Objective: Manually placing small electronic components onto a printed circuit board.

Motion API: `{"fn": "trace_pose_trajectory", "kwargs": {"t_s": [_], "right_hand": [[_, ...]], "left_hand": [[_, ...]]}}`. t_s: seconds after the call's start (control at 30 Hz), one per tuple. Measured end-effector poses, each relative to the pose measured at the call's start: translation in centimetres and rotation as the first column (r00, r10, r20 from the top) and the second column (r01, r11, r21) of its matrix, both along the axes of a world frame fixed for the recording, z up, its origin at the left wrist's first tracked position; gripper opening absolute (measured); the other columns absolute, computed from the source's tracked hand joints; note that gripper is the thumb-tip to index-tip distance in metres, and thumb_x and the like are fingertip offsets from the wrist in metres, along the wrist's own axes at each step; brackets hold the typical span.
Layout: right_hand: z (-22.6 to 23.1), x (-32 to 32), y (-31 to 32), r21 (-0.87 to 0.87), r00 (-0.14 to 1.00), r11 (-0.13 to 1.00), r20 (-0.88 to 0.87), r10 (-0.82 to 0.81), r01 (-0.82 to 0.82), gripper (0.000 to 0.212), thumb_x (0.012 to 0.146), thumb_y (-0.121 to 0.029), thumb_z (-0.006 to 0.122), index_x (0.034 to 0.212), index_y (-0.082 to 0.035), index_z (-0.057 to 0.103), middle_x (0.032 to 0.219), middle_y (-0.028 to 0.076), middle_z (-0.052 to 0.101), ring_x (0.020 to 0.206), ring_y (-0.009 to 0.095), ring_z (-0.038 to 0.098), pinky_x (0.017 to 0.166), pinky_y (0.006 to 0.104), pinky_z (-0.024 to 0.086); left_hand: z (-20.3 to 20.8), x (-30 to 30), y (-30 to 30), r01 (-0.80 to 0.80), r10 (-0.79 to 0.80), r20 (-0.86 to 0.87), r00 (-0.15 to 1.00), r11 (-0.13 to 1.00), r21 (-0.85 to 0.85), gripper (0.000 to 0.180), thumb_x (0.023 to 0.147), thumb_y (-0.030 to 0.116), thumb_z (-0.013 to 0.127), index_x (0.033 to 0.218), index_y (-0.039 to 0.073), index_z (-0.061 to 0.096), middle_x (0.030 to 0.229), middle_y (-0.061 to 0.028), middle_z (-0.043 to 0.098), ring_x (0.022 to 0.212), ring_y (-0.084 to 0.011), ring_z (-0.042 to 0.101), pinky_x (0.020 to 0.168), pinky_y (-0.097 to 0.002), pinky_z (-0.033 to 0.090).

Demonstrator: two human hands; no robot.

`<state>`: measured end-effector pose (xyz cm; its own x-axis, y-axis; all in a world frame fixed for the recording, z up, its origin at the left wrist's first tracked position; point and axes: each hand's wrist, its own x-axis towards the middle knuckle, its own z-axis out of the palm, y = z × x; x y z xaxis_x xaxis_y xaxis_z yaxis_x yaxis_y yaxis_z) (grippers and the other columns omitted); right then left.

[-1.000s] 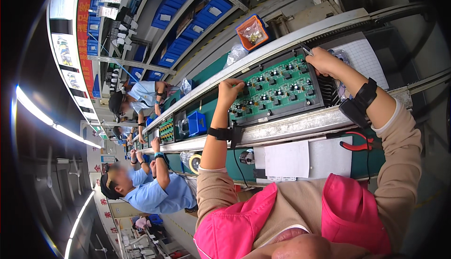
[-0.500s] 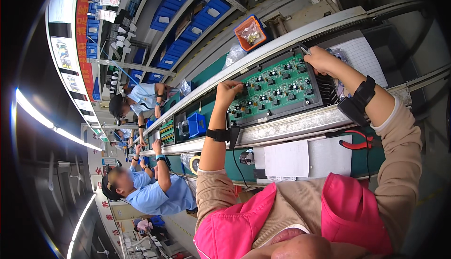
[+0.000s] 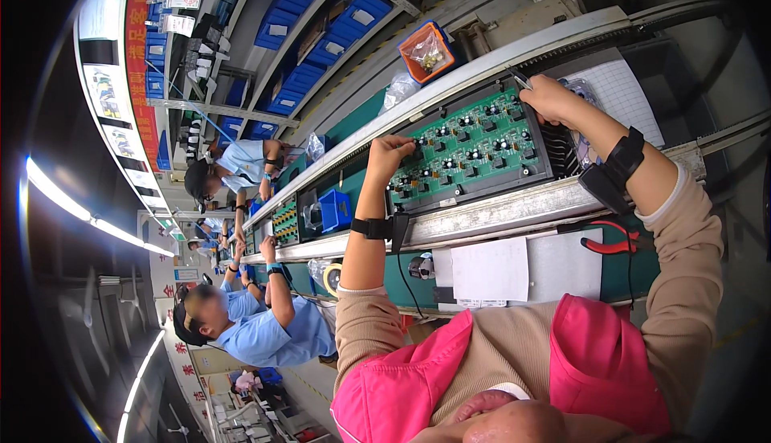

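Note:
A green circuit board with rows of small dark and silver components lies in a black frame on the conveyor line. My left hand hovers at the board's upper left edge, thumb and fingers pinched together. Whatever sits between those fingertips is too small to make out. Over the board's far right corner, my right hand is closed around a slim metallic tool, whose tip points up and to the left. Its exact kind cannot be told.
Beyond the rail stands an orange bin of small parts. A blue bin sits left on the line. Nearer are white papers, red-handled pliers and a tape roll. Co-workers in blue work at the left.
Both hands stay nearly where they were, with only slight shifts. At the left, the far co-worker's hands have moved a little.

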<state>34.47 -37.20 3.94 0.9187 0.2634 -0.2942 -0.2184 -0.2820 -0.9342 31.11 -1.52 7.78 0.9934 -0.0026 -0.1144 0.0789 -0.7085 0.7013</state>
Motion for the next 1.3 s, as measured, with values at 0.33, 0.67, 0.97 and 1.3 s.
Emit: {"fn": "trace_pose_trajectory", "kwargs": {"t_s": [0.33,0.67,0.97,1.3], "right_hand": [[0.3,-0.3,-0.1,0.025,1.000,1.000,-0.013,0.000,0.000,0.027,0.083,-0.016,0.048,0.068,0.006,0.050,0.050,0.015,0.049,0.035,0.021,0.043,0.031,0.0351,0.029],[0.0,-0.2,-0.1,0.003,1.000,1.000,-0.006,0.001,-0.001,0.027,0.083,-0.017,0.048,0.069,0.007,0.050,0.050,0.016,0.050,0.034,0.021,0.044,0.031,0.0353,0.029],[-0.1,-0.1,-0.2,-0.042,0.999,0.999,0.032,-0.031,0.032,0.028,0.083,-0.018,0.048,0.071,0.007,0.051,0.051,0.016,0.050,0.035,0.023,0.044,0.031,0.0366,0.030],[0.3,0.0,-0.2,-0.077,1.000,0.997,-0.003,-0.020,0.020,0.024,0.082,-0.018,0.047,0.076,0.005,0.052,0.052,0.013,0.050,0.034,0.019,0.041,0.030,0.0327,0.027]], "left_hand": [[0.3,-0.4,4.4,-0.186,0.188,0.091,0.978,0.982,-0.029,0.012,0.076,0.007,0.070,0.077,0.005,0.058,0.069,0.0035,0.054,0.063,-0.0054,0.048,0.058,-0.0197,0.036],[-0.8,-0.7,3.9,-0.213,0.210,-0.040,0.977,0.971,-0.108,0.016,0.078,0.012,0.069,0.072,0.008,0.055,0.065,0.0045,0.050,0.058,-0.0049,0.042,0.055,-0.0203,0.030],[-0.8,-0.5,3.1,-0.223,0.223,-0.011,0.975,0.973,-0.058,0.016,0.078,0.013,0.069,0.070,0.007,0.056,0.061,0.0009,0.054,0.055,-0.0062,0.042,0.052,-0.0220,0.031],[-0.9,-1.1,3.8,-0.253,0.242,-0.073,0.968,0.923,-0.292,0.011,0.079,0.010,0.068,0.077,0.005,0.058,0.067,0.0011,0.055,0.061,-0.0072,0.048,0.057,-0.0208,0.035]]}}
